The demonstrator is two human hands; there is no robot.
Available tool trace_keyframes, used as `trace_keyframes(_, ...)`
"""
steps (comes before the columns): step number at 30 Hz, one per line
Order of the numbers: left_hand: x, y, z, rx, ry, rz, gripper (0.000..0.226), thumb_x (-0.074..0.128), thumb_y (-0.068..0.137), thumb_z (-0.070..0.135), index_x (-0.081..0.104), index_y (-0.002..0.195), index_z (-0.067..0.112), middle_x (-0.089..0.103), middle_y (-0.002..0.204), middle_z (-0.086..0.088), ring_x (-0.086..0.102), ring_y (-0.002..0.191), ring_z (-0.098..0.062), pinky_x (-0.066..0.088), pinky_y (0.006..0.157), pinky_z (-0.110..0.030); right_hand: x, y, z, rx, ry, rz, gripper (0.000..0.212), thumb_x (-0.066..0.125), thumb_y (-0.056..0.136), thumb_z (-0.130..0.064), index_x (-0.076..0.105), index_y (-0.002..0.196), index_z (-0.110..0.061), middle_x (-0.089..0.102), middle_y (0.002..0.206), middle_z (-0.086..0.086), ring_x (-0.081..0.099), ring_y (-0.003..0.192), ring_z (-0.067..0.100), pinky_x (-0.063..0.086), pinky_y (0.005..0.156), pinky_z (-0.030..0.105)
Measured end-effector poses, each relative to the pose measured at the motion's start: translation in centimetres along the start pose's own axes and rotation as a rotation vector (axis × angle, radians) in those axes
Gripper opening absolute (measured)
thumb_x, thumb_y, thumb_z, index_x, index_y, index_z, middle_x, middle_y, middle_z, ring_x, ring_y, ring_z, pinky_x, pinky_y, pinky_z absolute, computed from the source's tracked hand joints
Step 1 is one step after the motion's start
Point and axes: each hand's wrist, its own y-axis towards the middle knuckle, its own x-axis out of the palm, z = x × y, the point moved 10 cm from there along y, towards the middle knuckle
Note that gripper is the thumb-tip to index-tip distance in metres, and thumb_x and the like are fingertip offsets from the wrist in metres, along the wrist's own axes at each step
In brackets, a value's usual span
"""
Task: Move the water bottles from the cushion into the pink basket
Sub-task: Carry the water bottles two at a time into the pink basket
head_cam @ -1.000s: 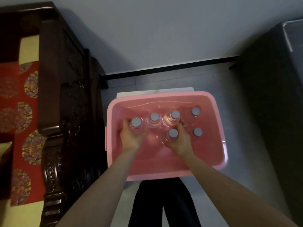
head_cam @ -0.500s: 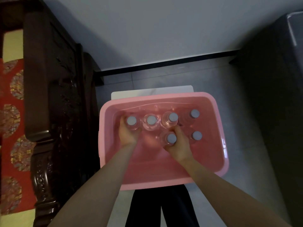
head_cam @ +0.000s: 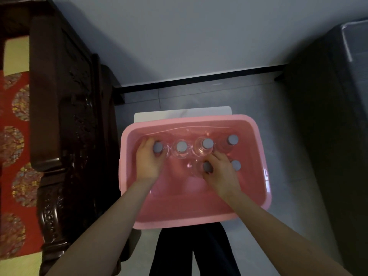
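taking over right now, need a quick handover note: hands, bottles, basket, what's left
Left hand: grips the far-left bottle of the back row, inside the pink basket.
Right hand: grips the front-middle bottle, also in the basket.
Done: the other four bottles stand upright beside them, six in all.
Left: let go of both. No bottle shows on the visible strip of cushion; check the rest of it.

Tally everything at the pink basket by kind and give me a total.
water bottles: 6
pink basket: 1
hands: 2, left hand and right hand, each gripping a bottle
Total: 9
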Motion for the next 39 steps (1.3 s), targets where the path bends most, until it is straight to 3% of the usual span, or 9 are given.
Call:
trace_keyframes(4,1.1,-0.1,1.0,0.116,0.193,-0.097,0.01,0.063,0.087,0.014,0.062,0.092,0.006,0.065,0.098,-0.01,0.054,0.097,-0.033,0.043,0.087,-0.046,-0.3,-0.1,0.4,-0.014,-0.042,0.01,0.02,0.064,0.071,0.007,0.065,0.088,-0.002,0.058,0.094,0.007,0.052,0.095,0.028,0.043,0.069,0.034)
trace_keyframes(10,1.5,-0.6,1.0,0.107,0.269,-0.105,0.01,0.059,0.089,0.013,0.059,0.096,0.005,0.062,0.101,-0.014,0.05,0.099,-0.036,0.039,0.088,-0.044,0.5,0.2,0.2,-0.037,-0.098,-0.121,0.035,0.065,0.07,0.003,0.062,0.103,-0.006,0.054,0.104,0.006,0.049,0.1,0.028,0.038,0.074,0.03)
trace_keyframes(14,1.3,0.0,1.7,0.099,0.268,-0.165,0.019,0.064,0.086,0.014,0.061,0.101,0.003,0.063,0.104,-0.016,0.052,0.103,-0.035,0.039,0.089,-0.039,-0.9,0.7,-0.3,-0.01,-0.068,-0.179,0.051,0.07,0.074,-0.019,0.055,0.123,-0.016,0.051,0.113,0.002,0.049,0.106,0.024,0.041,0.073,0.03)
trace_keyframes(18,-0.3,0.3,4.3,0.098,0.225,-0.191,0.039,0.068,0.079,0.009,0.059,0.116,0.002,0.061,0.118,-0.016,0.053,0.113,-0.033,0.042,0.098,-0.039,-5.6,1.1,-2.0,-0.05,-0.056,-0.032,0.042,0.066,0.079,-0.036,0.059,0.116,-0.018,0.056,0.113,0.0,0.048,0.108,0.022,0.046,0.077,0.035)
trace_keyframes(24,-8.5,-2.7,11.3,0.123,0.109,0.049,0.039,0.07,0.08,0.013,0.06,0.117,0.004,0.064,0.116,-0.011,0.058,0.11,-0.026,0.04,0.095,-0.029,-13.0,-0.8,-8.2,-0.226,-0.072,0.125,0.045,0.061,0.083,-0.038,0.059,0.12,-0.014,0.057,0.121,0.004,0.048,0.112,0.025,0.037,0.089,0.033)
trace_keyframes(27,-14.0,-6.4,13.4,0.124,0.043,0.197,0.041,0.071,0.081,0.019,0.06,0.118,0.006,0.065,0.116,-0.009,0.059,0.108,-0.021,0.04,0.09,-0.024,-15.4,-3.3,-12.6,-0.357,-0.086,0.177,0.046,0.064,0.084,-0.035,0.058,0.123,-0.012,0.056,0.124,0.007,0.047,0.117,0.028,0.039,0.096,0.037)
trace_keyframes(32,-25.8,-14.5,14.0,0.104,0.074,0.475,0.041,0.07,0.083,0.025,0.058,0.12,0.011,0.063,0.118,-0.005,0.057,0.109,-0.017,0.039,0.088,-0.023,-16.3,-8.1,-21.9,-0.582,-0.116,0.23,0.051,0.065,0.086,-0.036,0.057,0.126,-0.006,0.051,0.136,0.018,0.042,0.129,0.036,0.031,0.11,0.046)
trace_keyframes(35,-32.9,-19.7,13.3,0.069,0.118,0.636,0.045,0.069,0.083,0.029,0.056,0.124,0.016,0.061,0.12,-0.002,0.055,0.111,-0.014,0.037,0.089,-0.022,-14.5,-11.0,-27.6,-0.648,-0.102,0.178,0.054,0.056,0.091,-0.044,0.051,0.134,-0.012,0.041,0.147,0.016,0.031,0.139,0.032,0.025,0.114,0.051)
trace_keyframes(39,-39.3,-26.4,10.9,-0.004,0.176,0.698,0.057,0.067,0.085,0.034,0.046,0.136,0.017,0.051,0.136,-0.003,0.047,0.125,-0.019,0.038,0.1,-0.033,-11.0,-14.6,-34.4,-0.771,-0.089,0.082,0.056,0.049,0.092,-0.051,0.045,0.139,-0.021,0.032,0.155,0.007,0.018,0.147,0.024,0.012,0.121,0.047)
